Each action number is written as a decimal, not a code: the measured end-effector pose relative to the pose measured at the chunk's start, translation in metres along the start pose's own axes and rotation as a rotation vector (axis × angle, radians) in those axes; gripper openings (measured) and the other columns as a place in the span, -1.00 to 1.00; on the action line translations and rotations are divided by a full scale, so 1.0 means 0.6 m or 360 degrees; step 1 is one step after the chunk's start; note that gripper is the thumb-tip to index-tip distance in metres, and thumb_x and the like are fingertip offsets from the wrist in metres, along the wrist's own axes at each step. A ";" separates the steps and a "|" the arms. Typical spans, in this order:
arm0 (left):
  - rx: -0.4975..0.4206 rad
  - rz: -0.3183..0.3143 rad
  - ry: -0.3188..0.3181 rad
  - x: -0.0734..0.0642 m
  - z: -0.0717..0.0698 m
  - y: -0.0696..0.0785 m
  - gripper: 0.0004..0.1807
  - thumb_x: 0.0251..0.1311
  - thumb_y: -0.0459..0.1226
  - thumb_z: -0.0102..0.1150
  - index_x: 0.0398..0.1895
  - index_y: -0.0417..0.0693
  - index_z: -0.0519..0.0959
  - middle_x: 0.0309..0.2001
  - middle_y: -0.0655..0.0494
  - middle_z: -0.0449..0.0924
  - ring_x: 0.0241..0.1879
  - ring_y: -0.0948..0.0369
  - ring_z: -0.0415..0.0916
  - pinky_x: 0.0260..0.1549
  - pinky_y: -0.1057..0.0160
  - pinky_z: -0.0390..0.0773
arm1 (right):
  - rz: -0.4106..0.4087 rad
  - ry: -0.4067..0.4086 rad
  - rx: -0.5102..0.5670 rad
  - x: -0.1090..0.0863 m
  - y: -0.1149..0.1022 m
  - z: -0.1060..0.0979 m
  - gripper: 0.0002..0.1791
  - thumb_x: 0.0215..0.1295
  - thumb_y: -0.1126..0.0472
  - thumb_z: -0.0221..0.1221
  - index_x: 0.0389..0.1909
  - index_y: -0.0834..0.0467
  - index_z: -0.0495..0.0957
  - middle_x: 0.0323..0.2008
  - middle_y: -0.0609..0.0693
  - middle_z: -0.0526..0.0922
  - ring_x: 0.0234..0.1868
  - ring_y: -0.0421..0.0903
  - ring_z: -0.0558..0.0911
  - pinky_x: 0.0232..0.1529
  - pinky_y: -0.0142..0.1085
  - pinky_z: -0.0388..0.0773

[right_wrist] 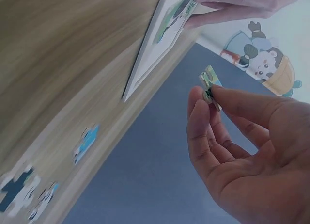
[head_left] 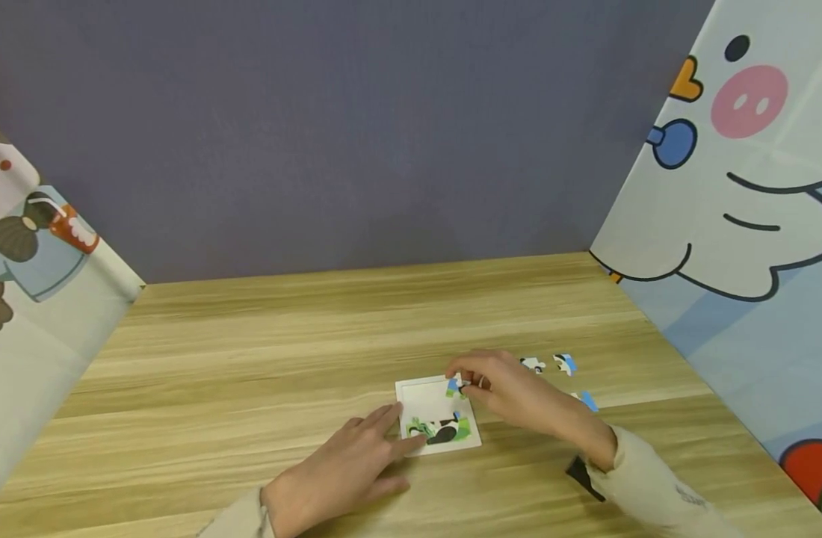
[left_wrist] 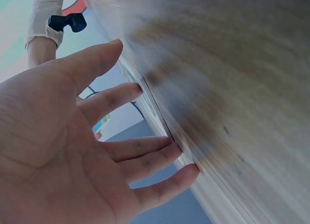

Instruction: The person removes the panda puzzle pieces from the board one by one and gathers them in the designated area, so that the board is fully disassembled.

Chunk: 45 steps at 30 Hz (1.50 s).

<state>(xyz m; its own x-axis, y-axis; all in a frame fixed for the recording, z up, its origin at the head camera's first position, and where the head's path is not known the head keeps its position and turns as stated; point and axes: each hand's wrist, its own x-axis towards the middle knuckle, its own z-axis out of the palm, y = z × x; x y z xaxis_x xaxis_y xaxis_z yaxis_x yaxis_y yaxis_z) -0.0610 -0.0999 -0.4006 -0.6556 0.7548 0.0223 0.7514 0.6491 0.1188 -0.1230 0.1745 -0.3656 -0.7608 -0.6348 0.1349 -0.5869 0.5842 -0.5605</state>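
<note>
A small white puzzle tray (head_left: 421,397) lies on the wooden table. Along its near side sit joined puzzle pieces (head_left: 445,430) with a green and black-and-white picture. My left hand (head_left: 347,467) rests at the tray's left and near edges, fingers extended; in the left wrist view its fingertips (left_wrist: 174,150) touch the tray's edge. Thumb and fingers of my right hand (head_left: 501,385) pinch a puzzle piece (right_wrist: 211,81) with green and blue on it, over the tray's far right corner in the head view. The fingers partly hide that piece.
Right of the tray lie loose puzzle pieces: a white-and-black one (head_left: 533,365), a blue-edged one (head_left: 564,364) and another blue one (head_left: 588,400), partly behind the right forearm. A black object (head_left: 583,478) shows by the right wrist. A grey panel (head_left: 357,149) and cartoon-printed walls surround the table.
</note>
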 end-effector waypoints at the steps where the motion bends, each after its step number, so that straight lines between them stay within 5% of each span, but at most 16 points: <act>1: 0.0005 0.0001 0.0007 0.000 0.000 0.000 -0.42 0.28 0.08 0.23 0.35 0.20 0.50 0.39 -0.31 0.29 0.36 -0.12 0.31 -0.01 -0.09 0.59 | 0.0012 0.0002 0.0001 -0.003 0.002 -0.003 -0.70 0.35 0.35 0.23 0.04 0.03 0.61 -0.28 -0.14 0.61 -0.28 -0.29 0.56 -0.27 -0.38 0.60; 14: 0.0030 0.0026 0.0086 -0.003 0.001 0.002 -0.43 0.27 0.07 0.24 0.34 0.18 0.51 0.37 -0.30 0.32 0.35 -0.10 0.33 -0.03 -0.08 0.60 | 0.0121 0.0120 -0.0021 -0.043 0.053 -0.022 -0.71 0.28 0.40 0.27 0.00 0.11 0.66 -0.36 -0.18 0.62 -0.33 -0.29 0.56 -0.32 -0.37 0.59; 25: 0.0047 0.0036 0.0063 -0.004 0.003 0.003 -0.42 0.29 0.09 0.21 0.35 0.19 0.50 0.36 -0.26 0.32 0.34 -0.05 0.34 -0.06 -0.05 0.61 | 0.0228 -0.0071 0.0108 -0.064 0.090 -0.025 -0.75 0.25 0.43 0.27 -0.07 0.17 0.67 -0.38 -0.11 0.63 -0.37 -0.25 0.58 -0.36 -0.35 0.58; 35: 0.0073 0.0049 0.0101 -0.004 0.003 0.003 -0.43 0.27 0.08 0.24 0.33 0.19 0.52 0.35 -0.25 0.34 0.31 -0.04 0.36 -0.08 -0.02 0.62 | 0.0238 -0.0105 -0.0129 -0.056 0.085 -0.011 -0.74 0.20 0.38 0.34 -0.13 0.02 0.70 -0.33 -0.20 0.64 -0.34 -0.30 0.55 -0.36 -0.37 0.52; 45: 0.0021 0.0032 0.0068 -0.003 0.002 0.003 -0.41 0.26 0.07 0.25 0.35 0.19 0.50 0.37 -0.29 0.31 0.34 -0.09 0.33 -0.02 -0.09 0.60 | 0.0244 -0.0125 -0.0168 -0.056 0.076 -0.008 -0.70 0.18 0.42 0.34 -0.09 0.09 0.70 -0.19 -0.12 0.65 -0.30 -0.27 0.51 -0.33 -0.37 0.50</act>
<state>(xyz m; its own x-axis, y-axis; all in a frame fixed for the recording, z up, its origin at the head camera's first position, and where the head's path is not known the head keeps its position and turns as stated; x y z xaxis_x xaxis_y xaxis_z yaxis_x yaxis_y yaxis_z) -0.0584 -0.1002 -0.4017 -0.6429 0.7630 0.0672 0.7651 0.6354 0.1050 -0.1256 0.2247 -0.3917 -0.8220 -0.5694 -0.0116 -0.4948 0.7242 -0.4803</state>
